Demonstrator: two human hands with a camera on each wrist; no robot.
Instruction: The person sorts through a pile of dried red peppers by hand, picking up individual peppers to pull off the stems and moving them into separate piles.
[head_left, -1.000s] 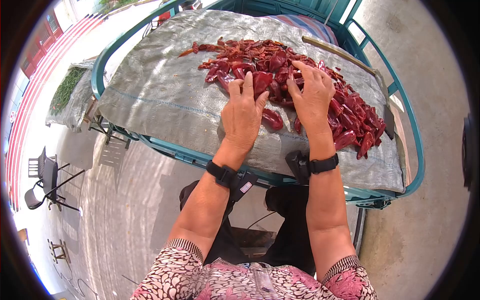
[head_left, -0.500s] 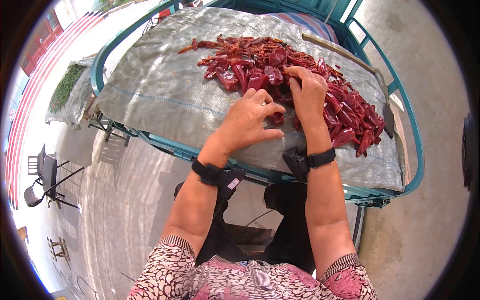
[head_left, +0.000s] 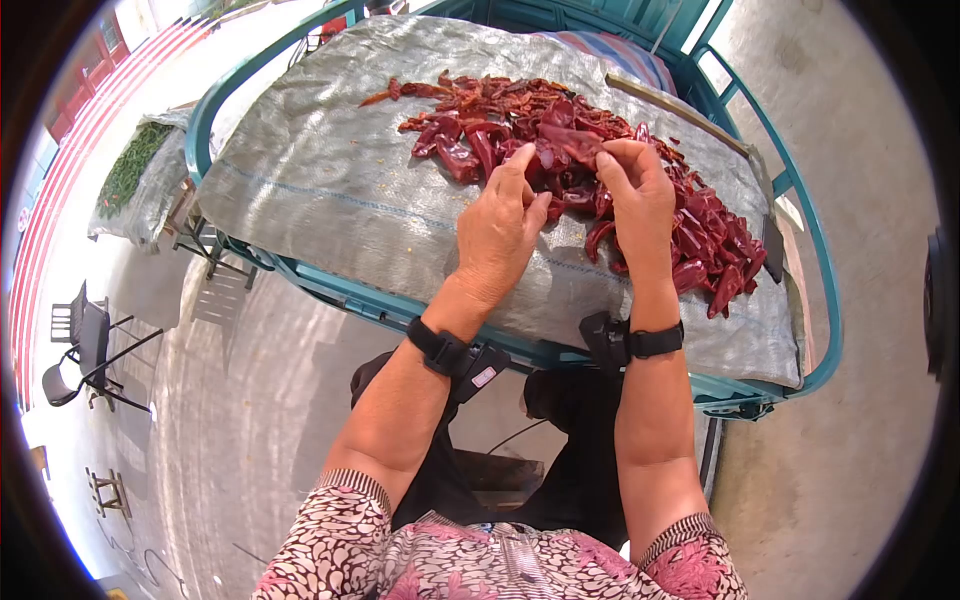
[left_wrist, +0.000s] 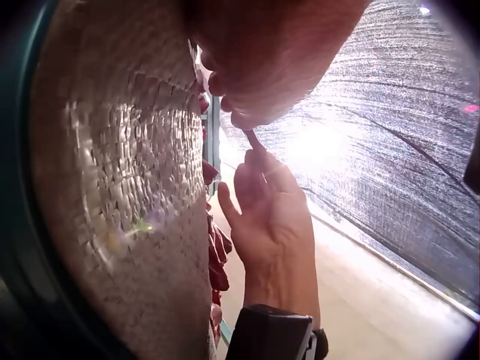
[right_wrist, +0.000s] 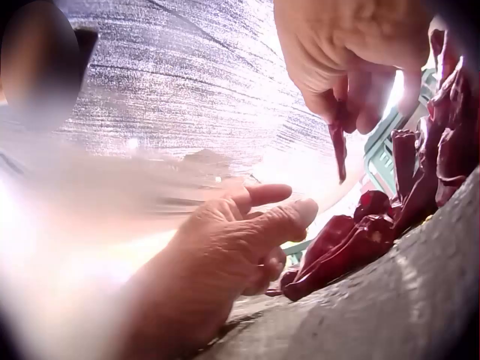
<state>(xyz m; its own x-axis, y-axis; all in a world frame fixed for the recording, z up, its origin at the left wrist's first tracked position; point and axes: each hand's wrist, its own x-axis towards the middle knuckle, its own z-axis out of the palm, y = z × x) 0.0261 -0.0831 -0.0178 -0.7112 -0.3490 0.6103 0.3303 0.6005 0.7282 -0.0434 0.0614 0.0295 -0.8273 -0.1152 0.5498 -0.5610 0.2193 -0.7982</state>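
Observation:
Between the thumb and fingers of my right hand [head_left: 642, 205] a flat red pepper [head_left: 572, 143] is pinched, held over the pile of dried red peppers [head_left: 700, 235]. The right wrist view has the right hand [right_wrist: 356, 37] at the top, with the pepper [right_wrist: 339, 150] hanging narrow edge down from its fingertips. My left hand [head_left: 497, 235] is just left of it, fingers loosely bent and holding nothing; its thumb and forefinger stand apart in the right wrist view [right_wrist: 225, 251]. In the left wrist view the left hand [left_wrist: 277, 56] hangs above the right hand [left_wrist: 274, 225].
A grey woven sheet [head_left: 330, 225] covers the bed of a cart with teal rails [head_left: 822, 270]. A wooden strip [head_left: 680, 108] lies beyond the pile. At the left are green produce on a sheet [head_left: 135, 165] and a black chair [head_left: 92, 340].
My left hand drew back down and left, then moved up again toward the peppers. The right hand has lifted a pepper off the pile. Loose peppers near the front edge have shifted.

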